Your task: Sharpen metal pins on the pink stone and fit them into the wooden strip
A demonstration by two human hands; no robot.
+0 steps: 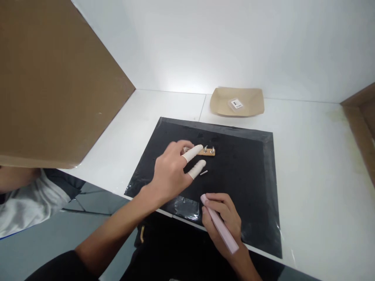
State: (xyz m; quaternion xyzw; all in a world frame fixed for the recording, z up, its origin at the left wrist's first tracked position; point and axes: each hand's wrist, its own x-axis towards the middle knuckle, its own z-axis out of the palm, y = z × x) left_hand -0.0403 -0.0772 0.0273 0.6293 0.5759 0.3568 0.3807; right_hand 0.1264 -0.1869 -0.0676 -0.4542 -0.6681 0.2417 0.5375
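My left hand (pixel 171 168) reaches over the black mat with thumb and index finger apart, both in white finger cots. Under its index finger lies a small wooden strip (pixel 209 152) with short metal pieces standing on it. The strip's left part is mostly hidden by my fingers, and I cannot tell whether they touch it. Close to the thumb tip, a thin silvery pin (pixel 204 172) rests on the mat. Nearer to me, my right hand (pixel 227 214) is closed around a pale pink bar (pixel 221 226), which slants from the fingertips down across the palm.
The black mat (pixel 237 171) covers the middle of the white table (pixel 316 164). Behind it stands a brown paper tray (pixel 216 102) holding a small clear labelled box (pixel 236 104). A cardboard panel (pixel 58 78) rises at the left, with another person's arm (pixel 19 177) below it.
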